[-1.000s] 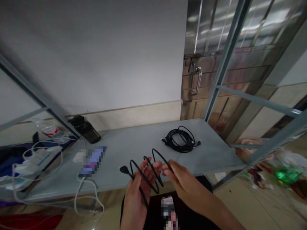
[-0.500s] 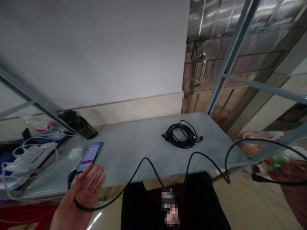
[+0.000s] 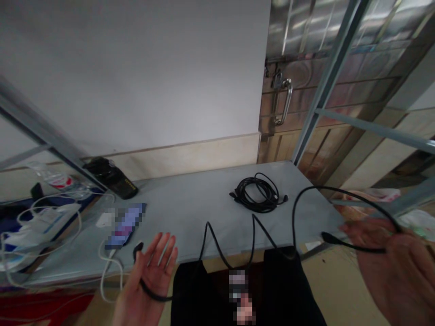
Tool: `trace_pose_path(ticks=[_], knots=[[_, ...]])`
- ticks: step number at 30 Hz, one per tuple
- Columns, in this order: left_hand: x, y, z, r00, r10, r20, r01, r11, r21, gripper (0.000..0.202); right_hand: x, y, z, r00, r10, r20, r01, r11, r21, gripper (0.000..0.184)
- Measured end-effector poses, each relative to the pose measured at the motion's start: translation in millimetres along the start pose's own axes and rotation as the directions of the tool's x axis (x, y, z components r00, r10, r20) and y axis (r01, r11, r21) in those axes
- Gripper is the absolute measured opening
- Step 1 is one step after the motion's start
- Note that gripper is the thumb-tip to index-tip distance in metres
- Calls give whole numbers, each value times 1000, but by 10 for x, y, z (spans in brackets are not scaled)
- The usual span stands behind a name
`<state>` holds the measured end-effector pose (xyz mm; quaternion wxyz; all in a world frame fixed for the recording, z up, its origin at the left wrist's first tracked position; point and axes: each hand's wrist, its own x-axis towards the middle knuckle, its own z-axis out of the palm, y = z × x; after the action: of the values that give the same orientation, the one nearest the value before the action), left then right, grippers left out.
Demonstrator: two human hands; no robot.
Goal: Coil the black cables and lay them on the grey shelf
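Observation:
A long black cable point(image 3: 319, 187) runs between my two hands, sagging in zigzag bends over my lap. My left hand point(image 3: 154, 276) is palm up with its fingers stretched out; the cable is caught in the crook of its thumb, and one plug end pokes up beside the thumb. At the right, my right hand point(image 3: 390, 267) is closed on the other part of the cable, with a wide loop rising above it and a black plug point(image 3: 329, 237) sticking out to the left. A coiled black cable point(image 3: 256, 194) lies on the grey table point(image 3: 190, 199), apart from both hands.
On the table's left are a phone point(image 3: 127, 224) with a white cord, a white adapter point(image 3: 106, 219) and a dark bottle point(image 3: 112, 179). Farther left lie a clear plastic bottle point(image 3: 59, 180) and white cords. Metal frame posts point(image 3: 326, 90) rise at both sides; a wall stands behind.
My right hand has come in leftward from the right edge, bringing its cable end over the table's corner. My left hand has shifted right, away from the phone. The coil has stayed put.

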<state>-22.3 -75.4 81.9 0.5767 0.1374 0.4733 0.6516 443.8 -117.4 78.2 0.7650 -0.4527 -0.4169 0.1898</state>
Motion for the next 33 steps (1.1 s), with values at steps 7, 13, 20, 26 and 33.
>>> trace_pose_path(ticks=[7, 13, 20, 26, 33], knots=[[-169, -575, 371, 897, -263, 355, 285, 958, -10, 59, -566, -136, 965, 867, 83, 490, 40, 971, -236, 32], [-461, -641, 840, 868, -292, 401, 324, 946, -11, 44, -852, -122, 1484, 482, 108, 870, 298, 913, -278, 43], [-509, -618, 1084, 909, -157, 386, 185, 982, -36, 46, -1068, 73, 1521, 413, 74, 908, 421, 869, -262, 42], [-450, -469, 1180, 877, -169, 449, 160, 985, 59, 54, -1037, 217, 1611, 398, -55, 916, 512, 842, -172, 32], [197, -276, 960, 849, -207, 486, 158, 977, 141, 55, -609, 433, 1768, 332, -79, 940, 701, 687, -190, 43]])
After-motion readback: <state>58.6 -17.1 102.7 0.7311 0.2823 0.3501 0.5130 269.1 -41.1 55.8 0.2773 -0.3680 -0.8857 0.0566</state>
